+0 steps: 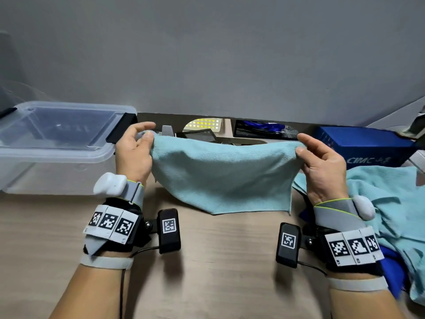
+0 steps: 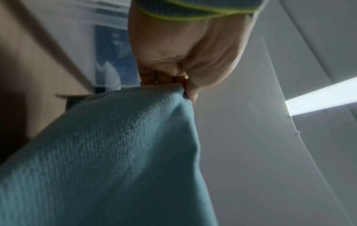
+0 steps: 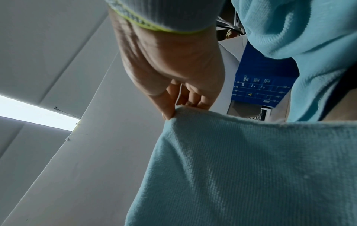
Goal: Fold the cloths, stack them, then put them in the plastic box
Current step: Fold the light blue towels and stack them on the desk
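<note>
Between the two hands a light teal cloth (image 1: 220, 178) hangs in the air above the table (image 1: 218, 261), stretched by its top corners and sagging in the middle. The left hand (image 1: 134, 153) pinches the left corner between thumb and curled fingers; the right hand (image 1: 322, 166) pinches the right corner the same way. The cloth's lower edge hangs just above the tabletop; whether it touches, I cannot tell.

Only the head view shows the box (image 1: 57, 143), left of the left hand: clear plastic, rectangular, rounded rim, open on top, with a black clip on the side nearest the hand. It also shows a rumpled pile (image 1: 391, 203) of the same teal cloths right of the right hand, with something dark blue beneath it, and a blue carton (image 1: 368, 146) behind the pile.

The left wrist view shows the grip from below: thumb (image 2: 193, 91) pressed on the bunched corner, fingertips (image 2: 150, 79) curled behind it. It brings out the cloth's fine ribbed weave, which the head view smooths over. The right wrist view shows the thumb (image 3: 166, 107) against the hemmed edge, fingers (image 3: 199, 100) behind, and the pile's plush folds overhead.

The table is pale wood-grain laminate.
</note>
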A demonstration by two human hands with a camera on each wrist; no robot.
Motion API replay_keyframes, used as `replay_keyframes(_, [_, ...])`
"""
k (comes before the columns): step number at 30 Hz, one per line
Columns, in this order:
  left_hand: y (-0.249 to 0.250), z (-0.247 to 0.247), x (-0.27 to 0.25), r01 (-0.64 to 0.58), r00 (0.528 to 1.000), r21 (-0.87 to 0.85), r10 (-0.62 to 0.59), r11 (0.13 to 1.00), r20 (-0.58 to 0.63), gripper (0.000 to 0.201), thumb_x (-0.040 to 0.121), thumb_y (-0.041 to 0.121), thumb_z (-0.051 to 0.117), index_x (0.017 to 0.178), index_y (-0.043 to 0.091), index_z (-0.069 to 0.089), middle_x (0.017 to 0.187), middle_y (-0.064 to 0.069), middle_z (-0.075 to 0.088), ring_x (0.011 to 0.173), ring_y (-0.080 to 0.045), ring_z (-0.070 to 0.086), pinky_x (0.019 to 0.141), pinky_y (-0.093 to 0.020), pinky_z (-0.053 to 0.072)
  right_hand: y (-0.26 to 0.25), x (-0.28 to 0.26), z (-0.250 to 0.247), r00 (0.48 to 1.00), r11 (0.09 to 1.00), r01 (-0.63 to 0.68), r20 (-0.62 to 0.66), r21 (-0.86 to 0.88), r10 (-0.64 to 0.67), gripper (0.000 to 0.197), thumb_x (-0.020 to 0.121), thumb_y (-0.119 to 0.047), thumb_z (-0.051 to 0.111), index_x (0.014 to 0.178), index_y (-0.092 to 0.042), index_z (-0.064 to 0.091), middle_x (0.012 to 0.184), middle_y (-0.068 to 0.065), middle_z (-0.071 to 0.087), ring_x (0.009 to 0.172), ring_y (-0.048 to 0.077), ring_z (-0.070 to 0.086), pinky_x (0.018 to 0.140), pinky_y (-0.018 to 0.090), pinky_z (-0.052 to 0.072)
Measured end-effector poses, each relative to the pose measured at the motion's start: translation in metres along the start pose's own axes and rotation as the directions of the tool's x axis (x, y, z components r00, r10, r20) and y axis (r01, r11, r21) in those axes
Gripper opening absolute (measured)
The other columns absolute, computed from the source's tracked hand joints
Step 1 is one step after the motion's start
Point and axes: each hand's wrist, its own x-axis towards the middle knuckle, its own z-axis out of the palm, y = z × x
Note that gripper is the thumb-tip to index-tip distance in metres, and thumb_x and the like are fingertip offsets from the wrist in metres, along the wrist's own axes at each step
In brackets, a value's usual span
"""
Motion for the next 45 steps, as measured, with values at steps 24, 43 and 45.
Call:
replay_keyframes(24, [0.028,-0.016,-0.001,-0.234,0.972,0.046,0.233,0.971,0.014,0.008,0.09,0.017,0.066,0.092,0.022,0.072,0.085,0.011,0.072,0.079,-0.004,0.065,0.079,-0.02,0.05,-0.026,-0.006,-0.008,0.999,1.0,0.026,0.034,0.0,-0.025,0.03,0.085,0.009,0.063,0.099,-0.016,0.072,0.082,-0.002,0.071,0.075,0.009,0.065,0.072,0.018,0.055])
replay_keyframes(43, [0.018,-0.024,0.002,-0.152,0.987,0.261,0.135,0.953,0.083,0.017,0.073,0.022,0.081,0.069,0.036,0.071,0.07,0.018,0.07,0.067,0.0,0.061,0.07,-0.02,0.048,-0.016,-0.001,-0.011,0.985,0.942,0.153,-0.028,-0.298,-0.169,0.022,0.092,-0.007,0.06,0.086,-0.026,0.067,0.095,0.001,0.067,0.082,0.007,0.058,0.08,0.025,0.049])
replay_keyframes(45, [0.017,-0.027,0.006,-0.178,0.983,0.289,0.158,0.941,0.091,0.013,0.072,0.035,0.079,0.069,0.037,0.066,0.084,0.015,0.068,0.078,-0.006,0.062,0.075,-0.025,0.048,-0.018,-0.001,-0.008,0.983,0.947,0.172,-0.015,-0.27,-0.183,0.019,0.095,-0.008,0.056,0.09,-0.024,0.065,0.091,-0.002,0.066,0.078,0.003,0.058,0.075,0.022,0.047])
